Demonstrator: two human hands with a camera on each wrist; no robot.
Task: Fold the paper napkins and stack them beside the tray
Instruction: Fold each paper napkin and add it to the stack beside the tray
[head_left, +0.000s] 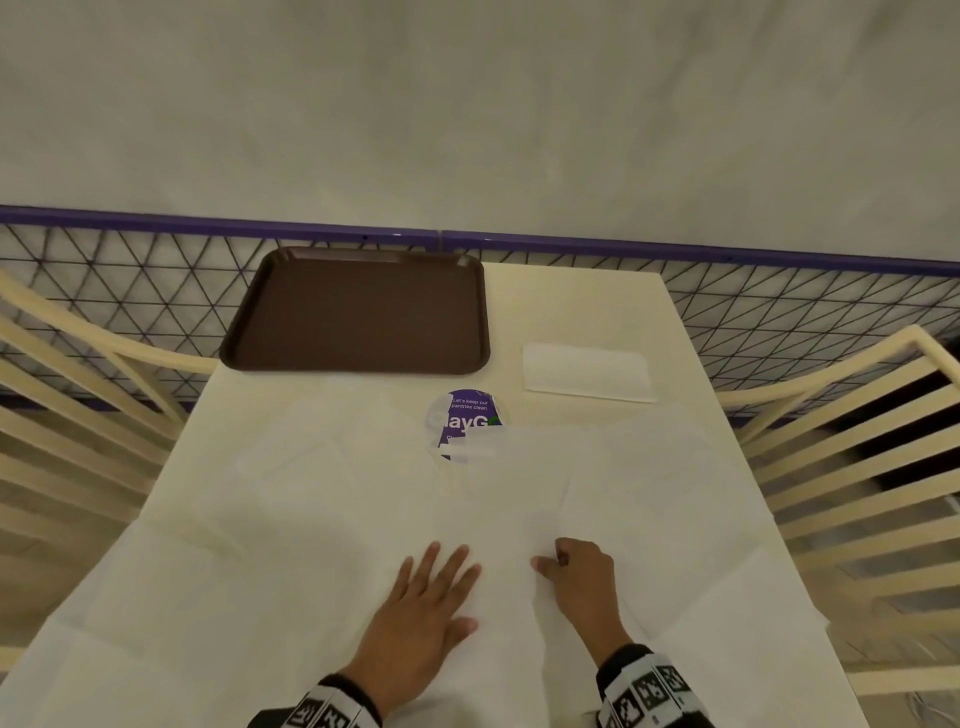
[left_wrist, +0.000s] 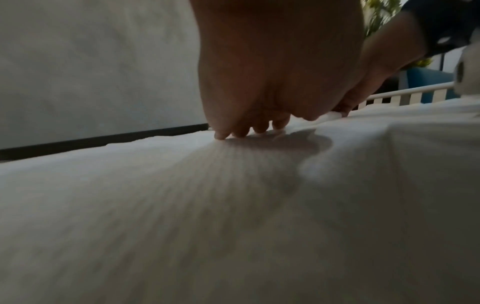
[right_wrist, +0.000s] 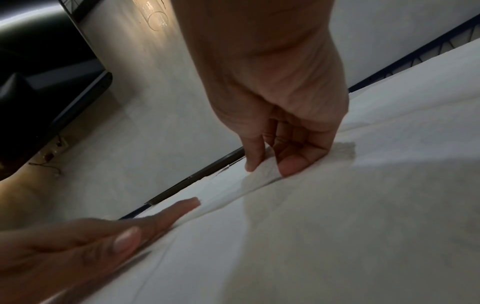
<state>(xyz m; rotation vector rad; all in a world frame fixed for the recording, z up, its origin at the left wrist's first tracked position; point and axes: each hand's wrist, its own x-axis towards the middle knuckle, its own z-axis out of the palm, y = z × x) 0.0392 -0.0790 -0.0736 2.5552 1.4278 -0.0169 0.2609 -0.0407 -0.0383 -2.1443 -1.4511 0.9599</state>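
Several unfolded white paper napkins overlap across the near half of the cream table. My left hand lies flat with spread fingers, pressing on the napkin in front of me; the left wrist view shows its fingertips on the paper. My right hand pinches a raised edge of that napkin between thumb and forefinger. My left hand lies flat just beside the pinch. A brown tray sits empty at the far left. One folded napkin lies to its right.
A round purple sticker on the table is partly covered by napkins. Cream slatted chairs stand at the left and right. A black mesh fence with a purple rail runs behind the table's far edge.
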